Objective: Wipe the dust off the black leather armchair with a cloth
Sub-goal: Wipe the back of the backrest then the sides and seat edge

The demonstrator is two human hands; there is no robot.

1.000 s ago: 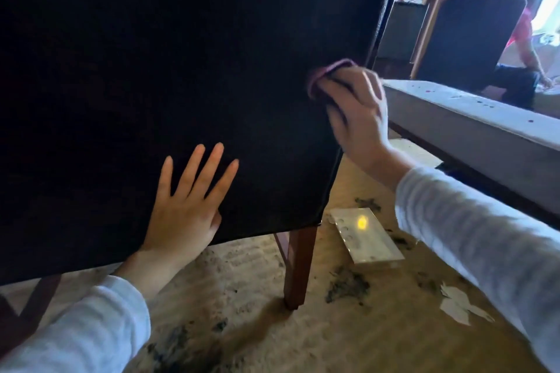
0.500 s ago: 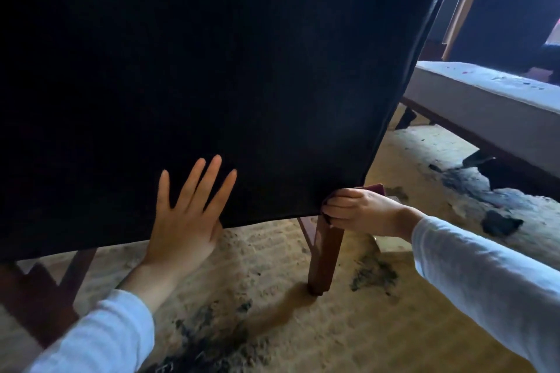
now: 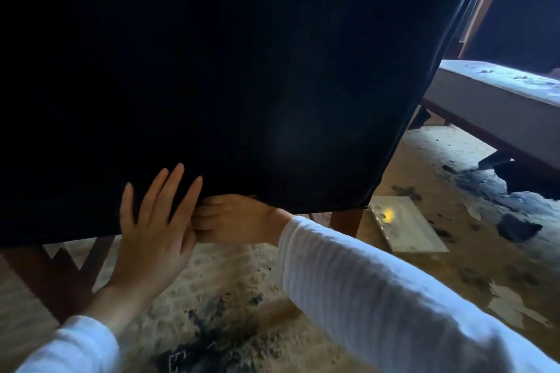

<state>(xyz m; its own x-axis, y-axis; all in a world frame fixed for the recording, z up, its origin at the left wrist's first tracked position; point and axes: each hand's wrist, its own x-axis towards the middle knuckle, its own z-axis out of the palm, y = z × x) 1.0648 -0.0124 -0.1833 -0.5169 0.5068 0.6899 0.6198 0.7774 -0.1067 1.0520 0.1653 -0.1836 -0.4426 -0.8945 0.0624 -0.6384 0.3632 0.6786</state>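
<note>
The black leather armchair (image 3: 242, 85) fills most of the head view, its back panel facing me. My left hand (image 3: 151, 230) lies flat on the panel's lower edge, fingers spread. My right hand (image 3: 239, 221) is curled at the bottom edge of the panel, right beside my left hand and touching its fingers. The cloth is hidden under the right hand's curled fingers; none of it shows.
Wooden chair legs stand at right (image 3: 345, 221) and left (image 3: 45, 275). On the stained carpet (image 3: 218, 342) lie a flat white box (image 3: 406, 227), dark debris (image 3: 518, 228) and paper scraps (image 3: 512, 306). A low pale bench (image 3: 500, 106) and another dark chair (image 3: 521, 9) stand to the right.
My right hand dropped with the cloth from the panel's right edge to its bottom corner, then slid left along the bottom edge to my left hand. The left hand stayed put.
</note>
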